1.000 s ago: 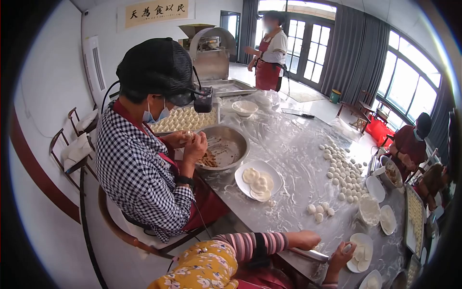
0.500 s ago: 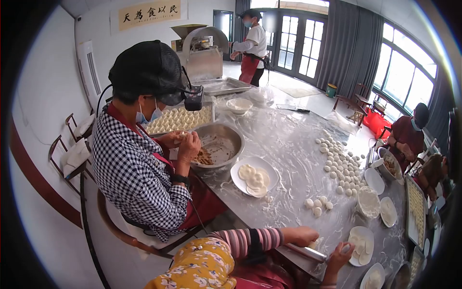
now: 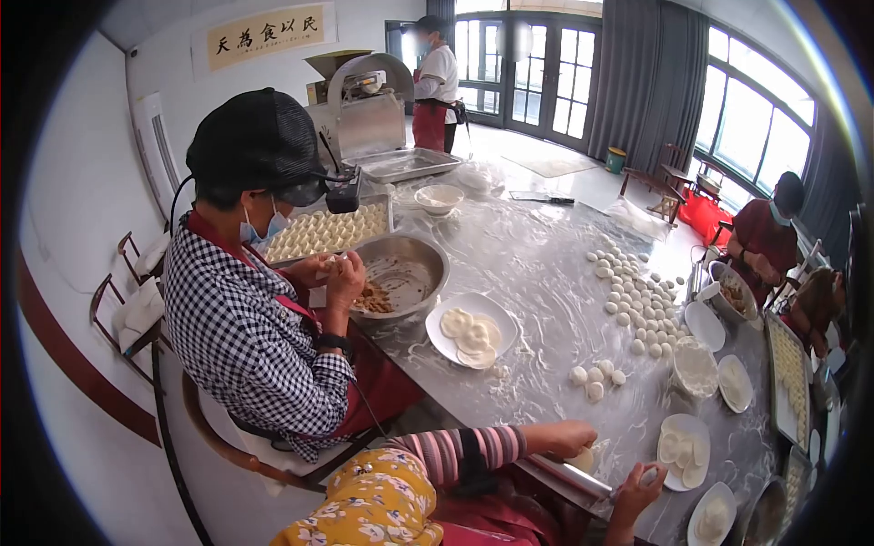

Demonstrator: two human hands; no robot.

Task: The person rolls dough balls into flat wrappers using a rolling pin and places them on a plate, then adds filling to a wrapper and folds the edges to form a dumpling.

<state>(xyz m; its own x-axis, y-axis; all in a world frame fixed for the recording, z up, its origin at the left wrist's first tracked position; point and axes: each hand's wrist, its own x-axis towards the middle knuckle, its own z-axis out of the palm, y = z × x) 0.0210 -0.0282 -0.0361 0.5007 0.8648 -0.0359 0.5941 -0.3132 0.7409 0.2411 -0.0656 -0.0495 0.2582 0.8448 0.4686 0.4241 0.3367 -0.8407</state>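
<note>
My left hand is at the table's near edge, fingers curled down on a pale dough wrapper, partly hidden beneath them. Just below it lies a smooth, shiny rolling pin. My right hand is closed around the pin's right end, and a pale tip shows between the fingers. Right of my hands, a white plate bears several flat round wrappers. A small group of dough pieces sits beyond my left hand.
A person in a checked shirt sits at left, pinching dough over a steel bowl of filling. Near them are a plate of wrappers and a tray of dumplings. Many dough pieces and a flour bowl stand at right.
The whole view has shifted slightly. The left hand has turned a little over the wrapper, and the right hand stays on the pin. The person standing at the back has turned away.
</note>
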